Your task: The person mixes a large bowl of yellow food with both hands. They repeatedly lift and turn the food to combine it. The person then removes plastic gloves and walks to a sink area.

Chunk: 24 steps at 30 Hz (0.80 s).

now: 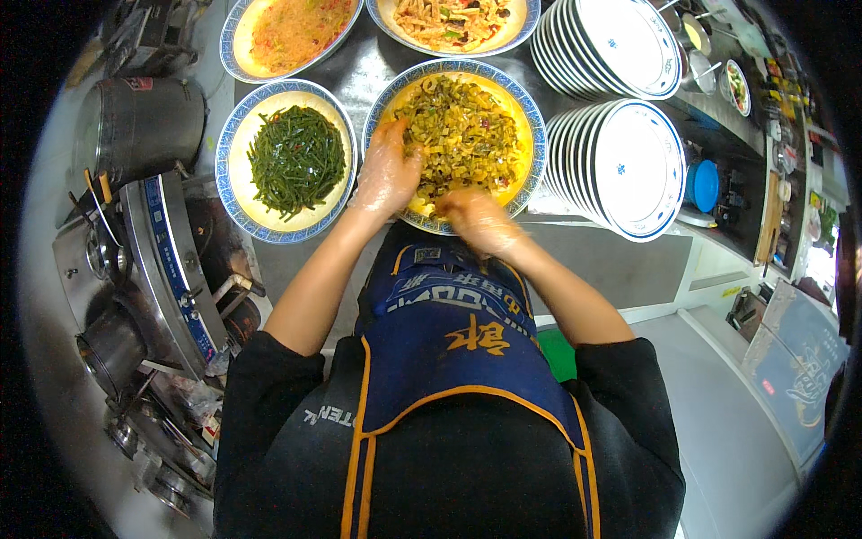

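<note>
Before me is a blue-rimmed bowl [532, 176] of chopped pickled greens [471, 131] in yellow liquid. Clear disposable gloves cover both hands. My left hand [390, 165] rests against the left side of the greens, thumb and fingers apart. At the bowl's near edge, my right hand [481, 219] is curled and blurred by motion. Its fingertips touch the food, and whether they grip any is hidden. Left of this bowl stands another blue-rimmed bowl [232, 195], heaped with dark green cut stems [296, 162].
Farther back are a dish of orange shredded food [300, 34] and a dish of pale strips [451, 23]. Two stacks of white plates [623, 168] stand at right. A large steel pot [148, 128] and cooking equipment line the left. A blue bowl [704, 185] sits under the right counter.
</note>
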Each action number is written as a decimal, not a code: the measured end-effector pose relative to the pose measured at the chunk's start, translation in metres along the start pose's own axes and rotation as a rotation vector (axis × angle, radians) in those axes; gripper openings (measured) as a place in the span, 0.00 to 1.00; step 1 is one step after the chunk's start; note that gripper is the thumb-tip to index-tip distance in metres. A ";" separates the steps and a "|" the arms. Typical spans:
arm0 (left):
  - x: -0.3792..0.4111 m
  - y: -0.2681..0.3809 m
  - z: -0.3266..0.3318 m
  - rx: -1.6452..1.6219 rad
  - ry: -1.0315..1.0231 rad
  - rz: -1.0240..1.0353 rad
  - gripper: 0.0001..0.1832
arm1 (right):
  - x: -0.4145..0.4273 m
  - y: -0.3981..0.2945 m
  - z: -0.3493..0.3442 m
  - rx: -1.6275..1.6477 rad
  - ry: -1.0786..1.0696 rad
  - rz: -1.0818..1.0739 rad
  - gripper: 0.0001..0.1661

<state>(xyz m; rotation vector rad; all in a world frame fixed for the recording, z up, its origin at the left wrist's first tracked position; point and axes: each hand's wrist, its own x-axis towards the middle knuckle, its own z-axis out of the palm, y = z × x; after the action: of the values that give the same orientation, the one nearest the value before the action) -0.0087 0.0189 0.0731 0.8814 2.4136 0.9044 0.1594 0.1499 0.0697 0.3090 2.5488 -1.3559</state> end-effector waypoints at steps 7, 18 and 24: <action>0.004 -0.015 0.013 -0.061 0.007 -0.162 0.35 | 0.018 -0.007 -0.017 -0.097 0.096 0.034 0.16; 0.105 -0.007 0.051 0.027 -0.273 0.071 0.29 | 0.132 0.082 -0.055 -0.339 0.370 0.151 0.26; 0.108 -0.024 0.041 0.035 -0.331 0.206 0.27 | 0.132 0.046 -0.096 -0.252 0.169 0.201 0.25</action>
<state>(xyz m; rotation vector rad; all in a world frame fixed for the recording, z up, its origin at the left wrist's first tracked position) -0.0730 0.0963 0.0110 1.2067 2.0881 0.7216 0.0367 0.2648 0.0453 0.6346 2.6989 -0.9624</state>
